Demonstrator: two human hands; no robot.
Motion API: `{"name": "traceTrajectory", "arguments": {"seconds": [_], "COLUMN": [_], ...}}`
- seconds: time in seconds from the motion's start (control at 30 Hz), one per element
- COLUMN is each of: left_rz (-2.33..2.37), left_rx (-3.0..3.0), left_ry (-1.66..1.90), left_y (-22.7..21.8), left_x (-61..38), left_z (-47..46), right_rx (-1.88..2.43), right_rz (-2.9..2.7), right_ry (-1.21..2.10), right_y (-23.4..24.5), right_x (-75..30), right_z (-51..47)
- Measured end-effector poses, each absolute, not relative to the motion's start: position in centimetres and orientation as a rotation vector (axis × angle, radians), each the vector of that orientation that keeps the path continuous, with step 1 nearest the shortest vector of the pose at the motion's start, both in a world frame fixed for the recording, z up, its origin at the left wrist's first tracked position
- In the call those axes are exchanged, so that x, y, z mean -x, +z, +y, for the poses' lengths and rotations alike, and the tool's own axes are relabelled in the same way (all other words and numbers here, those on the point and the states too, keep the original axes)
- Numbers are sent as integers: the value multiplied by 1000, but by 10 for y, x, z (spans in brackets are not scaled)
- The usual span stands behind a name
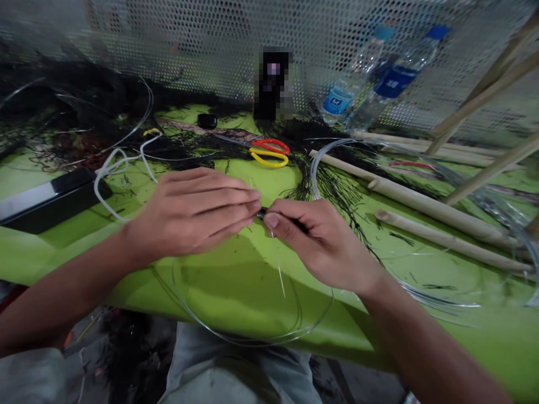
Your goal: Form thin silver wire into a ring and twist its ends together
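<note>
My left hand (196, 210) is palm down over the green table, its long fingers straight and pressed together. Its thumb is hidden, and a thin wire loop (252, 341) runs up beneath it. In my right hand (326, 241), thumb and forefinger pinch a small dark piece (261, 212) with a shiny end; its kind does not show. The left fingertips meet this piece. From under the right thumb a short wire end (279, 272) points down. The loop hangs in front, over the table edge, and its right side rises towards my right hand.
Scissors with red and yellow handles (270, 152) lie beyond my hands among black netting (185, 148). Wooden sticks (421, 196) and a wire coil (322, 160) are on the right. Two bottles (337, 101) lean at the back. A black box (54, 199) and white cord (101, 188) lie left.
</note>
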State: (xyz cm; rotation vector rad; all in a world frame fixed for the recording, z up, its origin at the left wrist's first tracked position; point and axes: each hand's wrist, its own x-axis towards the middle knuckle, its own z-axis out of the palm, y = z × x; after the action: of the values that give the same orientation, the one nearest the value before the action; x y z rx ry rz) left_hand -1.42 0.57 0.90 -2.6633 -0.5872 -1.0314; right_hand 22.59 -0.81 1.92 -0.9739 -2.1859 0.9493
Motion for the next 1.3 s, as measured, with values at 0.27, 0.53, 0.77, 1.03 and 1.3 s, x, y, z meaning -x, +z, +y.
{"name": "traceTrajectory", "arguments": {"seconds": [0.27, 0.53, 0.77, 1.03, 1.3], "left_rz": [-1356, -1331, -568, -955, -1611], "left_rx": [3442, 3497, 2493, 2900, 3221], "left_ry": [-1225, -1179, -905, -1248, -1563], "left_y": [13, 8, 10, 7, 11], "left_x": [9, 6, 5, 5, -2], "left_z": [12, 12, -6, 0, 2], "right_rx": [915, 910, 954, 894, 855], "right_rz": [-2203, -2202, -2186, -2171, -2175], "right_ry": [917, 948, 992, 1020, 992], "right_y": [18, 19, 20, 17, 17], "right_x": [-226, -228, -225, -225, -225], "right_z": [-8, -6, -8, -8, -7]}}
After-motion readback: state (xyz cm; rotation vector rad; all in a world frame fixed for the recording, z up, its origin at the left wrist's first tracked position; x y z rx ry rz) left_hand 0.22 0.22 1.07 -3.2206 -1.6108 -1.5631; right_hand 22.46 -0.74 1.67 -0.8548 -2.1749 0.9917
